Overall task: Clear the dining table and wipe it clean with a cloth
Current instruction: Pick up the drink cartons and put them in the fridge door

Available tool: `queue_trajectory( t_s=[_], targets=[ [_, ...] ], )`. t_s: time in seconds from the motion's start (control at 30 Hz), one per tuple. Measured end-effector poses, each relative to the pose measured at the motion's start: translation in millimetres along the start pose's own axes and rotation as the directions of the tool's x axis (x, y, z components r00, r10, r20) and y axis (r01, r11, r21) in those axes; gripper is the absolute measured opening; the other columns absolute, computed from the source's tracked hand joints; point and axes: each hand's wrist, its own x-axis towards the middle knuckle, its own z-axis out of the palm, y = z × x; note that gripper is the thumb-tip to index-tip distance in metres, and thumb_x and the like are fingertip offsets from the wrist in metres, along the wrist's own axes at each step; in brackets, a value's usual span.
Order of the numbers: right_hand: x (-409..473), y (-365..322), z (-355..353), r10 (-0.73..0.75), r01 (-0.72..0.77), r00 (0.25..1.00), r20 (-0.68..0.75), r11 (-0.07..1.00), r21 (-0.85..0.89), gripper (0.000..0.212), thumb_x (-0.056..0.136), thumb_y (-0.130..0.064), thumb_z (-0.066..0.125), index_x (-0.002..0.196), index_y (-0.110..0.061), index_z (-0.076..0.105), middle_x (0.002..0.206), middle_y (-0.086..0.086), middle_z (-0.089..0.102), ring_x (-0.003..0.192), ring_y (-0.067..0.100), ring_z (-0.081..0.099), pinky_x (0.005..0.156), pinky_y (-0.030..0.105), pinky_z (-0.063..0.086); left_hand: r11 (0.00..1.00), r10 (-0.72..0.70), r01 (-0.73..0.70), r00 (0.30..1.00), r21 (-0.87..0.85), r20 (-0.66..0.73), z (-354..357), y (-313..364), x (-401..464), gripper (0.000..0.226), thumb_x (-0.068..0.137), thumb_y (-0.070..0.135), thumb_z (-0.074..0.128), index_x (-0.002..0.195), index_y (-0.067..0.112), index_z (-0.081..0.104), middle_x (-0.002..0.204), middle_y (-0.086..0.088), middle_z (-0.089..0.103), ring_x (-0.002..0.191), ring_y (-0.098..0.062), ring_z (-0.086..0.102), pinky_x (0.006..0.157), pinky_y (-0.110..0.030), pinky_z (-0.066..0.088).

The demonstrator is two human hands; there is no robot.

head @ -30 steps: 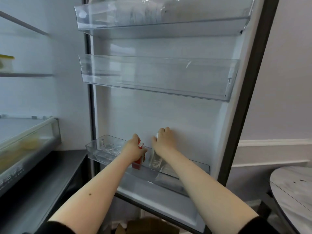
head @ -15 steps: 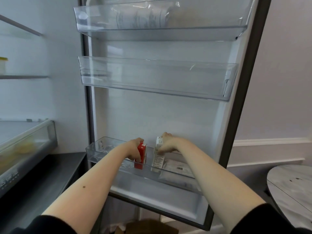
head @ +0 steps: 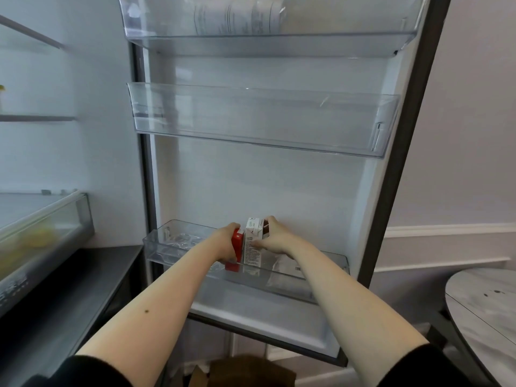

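The fridge door stands open in front of me. In its clear bottom door bin [head: 282,276] a small red carton [head: 236,248] and a white carton [head: 252,244] stand upright, side by side. My left hand [head: 223,243] grips the red carton from the left. My right hand [head: 275,238] holds the white carton, thumb on its front and fingers over its top right. The grey marbled dining table [head: 480,308] shows at the lower right edge.
A clear, bare middle door bin [head: 262,121] and a top bin [head: 265,20] with a white bottle lying in it hang above. The fridge interior with a drawer [head: 42,222] is on the left. A brown cardboard box [head: 251,370] sits on the floor below.
Both cartons have come upright and closer together in the bottom bin. My hands have shifted slightly with them, and the view has tilted down a little.
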Motion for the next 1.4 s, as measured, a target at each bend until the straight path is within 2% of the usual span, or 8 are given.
queue_trajectory(
  t_s=[0.2, 0.37, 0.47, 0.67, 0.77, 0.87, 1.1, 1.4],
  targets=[
    [2, 6, 2, 0.031, -0.031, 0.999, 0.015, 0.998, 0.061, 0.069, 0.078, -0.016, 0.073, 0.134, -0.007, 0.034, 0.12, 0.006, 0.053, 0.111, 0.022, 0.054, 0.097, 0.04, 0.047, 1.0, -0.001, 0.001, 1.0, -0.014, -0.001, 1, 1, 0, 0.089, 0.076, 0.005, 0.067, 0.149, 0.017, 0.017, 0.14, -0.011, 0.043, 0.124, -0.029, 0.046, 0.087, -0.032, 0.049],
    [-8, 12, -4, 0.058, -0.058, 0.998, -0.002, 0.998, 0.034, 0.08, 0.079, -0.018, 0.072, 0.142, -0.009, 0.025, 0.136, 0.01, 0.044, 0.123, 0.024, 0.046, 0.1, 0.031, 0.039, 0.999, -0.051, 0.051, 0.996, -0.006, -0.072, 8, 4, -4, 0.086, 0.081, 0.002, 0.059, 0.149, 0.016, 0.009, 0.142, -0.014, 0.041, 0.127, -0.032, 0.044, 0.097, -0.036, 0.043],
    [-18, 20, -6, 0.049, -0.045, 0.997, -0.067, 0.997, 0.06, 0.068, 0.081, -0.011, 0.067, 0.139, -0.006, 0.031, 0.133, 0.011, 0.045, 0.12, 0.025, 0.048, 0.093, 0.026, 0.039, 0.996, -0.081, 0.075, 0.98, -0.044, -0.183, 15, 7, -9, 0.079, 0.08, 0.004, 0.058, 0.147, 0.014, 0.015, 0.131, -0.017, 0.048, 0.117, -0.034, 0.05, 0.094, -0.042, 0.047],
    [-42, 42, -8, -0.122, 0.111, 0.93, -0.347, 0.992, -0.053, 0.038, 0.078, 0.01, 0.044, 0.11, -0.003, 0.06, 0.111, 0.014, 0.061, 0.098, 0.023, 0.056, 0.09, 0.03, 0.047, 0.986, 0.035, -0.13, 0.764, -0.101, -0.644, 35, 33, -24, 0.033, 0.081, 0.004, 0.052, 0.113, 0.007, 0.048, 0.113, -0.011, 0.054, 0.102, -0.029, 0.051, 0.079, -0.042, 0.047],
    [-57, 54, -13, -0.204, 0.158, 0.879, -0.432, 0.977, -0.141, 0.036, 0.078, 0.012, 0.04, 0.098, -0.005, 0.065, 0.105, 0.013, 0.061, 0.098, 0.025, 0.057, 0.085, 0.028, 0.045, 0.975, 0.167, -0.223, 0.731, -0.001, -0.661, 46, 53, -31, 0.012, 0.083, 0.008, 0.052, 0.093, 0.009, 0.056, 0.097, -0.008, 0.06, 0.092, -0.027, 0.054, 0.075, -0.038, 0.044],
    [-72, 68, -20, -0.198, 0.128, 0.883, -0.425, 0.974, -0.189, 0.028, 0.084, 0.006, 0.043, 0.096, -0.008, 0.064, 0.101, 0.006, 0.053, 0.085, 0.017, 0.054, 0.069, 0.014, 0.039, 0.959, 0.257, -0.266, 0.676, 0.097, -0.69, 62, 71, -39, 0.007, 0.081, 0.009, 0.054, 0.083, 0.011, 0.06, 0.086, -0.005, 0.063, 0.083, -0.025, 0.056, 0.069, -0.033, 0.039],
    [-100, 92, -27, -0.157, 0.077, 0.913, -0.375, 0.973, -0.218, 0.02, 0.086, -0.007, 0.05, 0.095, -0.011, 0.067, 0.101, 0.007, 0.067, 0.092, 0.023, 0.061, 0.082, 0.035, 0.05, 0.98, 0.184, -0.192, 0.783, 0.05, -0.595, 95, 84, -49, 0.014, 0.084, 0.012, 0.052, 0.094, 0.012, 0.061, 0.092, -0.004, 0.065, 0.091, -0.022, 0.059, 0.072, -0.033, 0.046],
    [-115, 98, -27, -0.13, 0.048, 0.935, -0.33, 0.968, -0.244, 0.023, 0.092, -0.012, 0.047, 0.101, -0.009, 0.068, 0.1, 0.01, 0.068, 0.094, 0.025, 0.061, 0.083, 0.034, 0.049, 0.992, 0.092, -0.055, 0.932, 0.114, -0.35, 71, 91, -31, 0.055, 0.08, 0.016, 0.065, 0.131, 0.017, 0.043, 0.129, -0.009, 0.048, 0.119, -0.028, 0.045, 0.09, -0.04, 0.044]
  ],
)
